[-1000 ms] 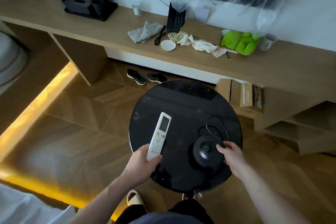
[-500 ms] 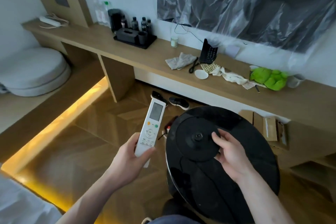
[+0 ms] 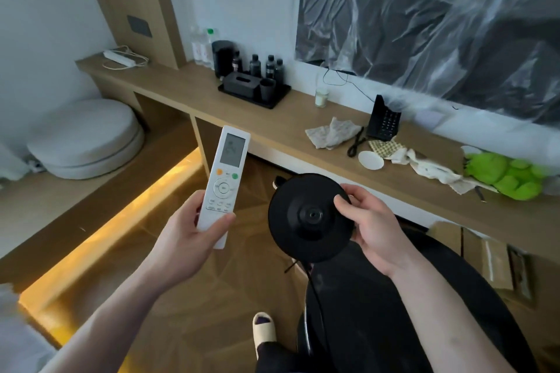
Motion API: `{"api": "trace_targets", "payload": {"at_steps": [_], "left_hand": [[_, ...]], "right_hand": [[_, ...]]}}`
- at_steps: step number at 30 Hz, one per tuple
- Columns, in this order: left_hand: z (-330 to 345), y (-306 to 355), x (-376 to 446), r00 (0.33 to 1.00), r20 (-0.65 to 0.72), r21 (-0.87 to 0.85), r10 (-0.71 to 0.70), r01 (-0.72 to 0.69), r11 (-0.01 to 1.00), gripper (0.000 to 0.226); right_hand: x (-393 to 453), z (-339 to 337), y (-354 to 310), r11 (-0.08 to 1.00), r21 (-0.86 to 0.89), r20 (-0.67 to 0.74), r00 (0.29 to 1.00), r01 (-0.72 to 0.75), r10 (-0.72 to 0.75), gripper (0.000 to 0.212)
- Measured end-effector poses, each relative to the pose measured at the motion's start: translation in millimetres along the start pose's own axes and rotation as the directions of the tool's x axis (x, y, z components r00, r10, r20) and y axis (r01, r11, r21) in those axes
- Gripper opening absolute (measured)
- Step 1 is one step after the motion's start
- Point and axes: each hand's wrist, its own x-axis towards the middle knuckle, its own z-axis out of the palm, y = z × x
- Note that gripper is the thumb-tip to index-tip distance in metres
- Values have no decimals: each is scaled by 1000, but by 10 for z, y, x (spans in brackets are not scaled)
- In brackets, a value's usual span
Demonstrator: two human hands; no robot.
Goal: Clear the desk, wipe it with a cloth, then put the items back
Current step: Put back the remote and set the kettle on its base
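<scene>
Lifted clear of the round black table, the white remote is gripped in the left hand and the black kettle base in the right hand; clearing appears underway, and both need setting down on the wooden counter.

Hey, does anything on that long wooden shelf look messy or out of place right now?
Yes. Crumpled cloths and lie loose on the wooden shelf, a black cord is strewn between them, and a green plush toy slumps at the right end. Only the black tray looks orderly.
</scene>
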Motion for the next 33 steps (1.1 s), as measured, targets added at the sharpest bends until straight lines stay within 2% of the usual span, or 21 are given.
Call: {"api": "trace_targets", "payload": {"at_steps": [6,14,17,23,29,33], "left_hand": [[-167,-42,1002,999,-34,-10,-20,19,1000,59],[-353,-127,1855,994,-80,-40,-78,75,996,60],[-453,-225,2080,990,-104,-38,-99,95,995,60],[-668,-326,2623,986,-121,-21,-112,110,994,46],[-981,-550,3277,989,-88,-28,-121,119,993,48],[-1298,-757,3786,990,-49,-53,-131,128,990,57]], "right_hand": [[816,151,-314,1000,-2,78,997,6,-5,25],[1792,311,-600,988,-136,189,977,-70,95,24],[2110,430,-686,987,-132,173,978,-97,119,26],[2647,751,-812,982,-139,147,978,-128,149,25],[3065,1221,-1002,980,-186,130,987,-74,99,23],[3289,1541,-1171,981,-191,103,994,-26,46,23]]}}
